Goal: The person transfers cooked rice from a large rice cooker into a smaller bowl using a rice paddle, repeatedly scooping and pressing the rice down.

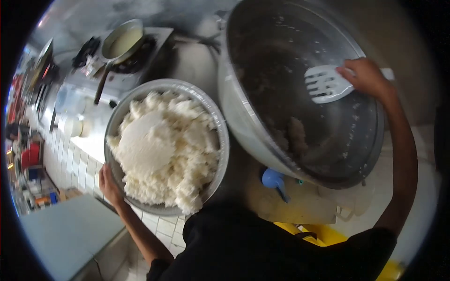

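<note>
My left hand point(110, 186) grips the near-left rim of a round metal basin point(224, 140). Heaped in this basin is white cooked rice point(187, 145), with a smooth pale mound point(145, 140) on top. On the right, my right hand point(368, 77) is closed round the handle of a white slotted spatula point(328, 84). The spatula's slotted head points left, over the inside of a large, tilted metal pot point(248, 110). Grains and a small clump of rice point(296, 133) cling to the pot's inner wall.
A saucepan point(123, 43) with pale contents sits on a gas stove point(161, 37) at the upper left. Below the big pot lies a blue scoop point(273, 179). Yellow containers point(323, 232) stand near my body. At the lower left is a pale flat surface point(70, 229).
</note>
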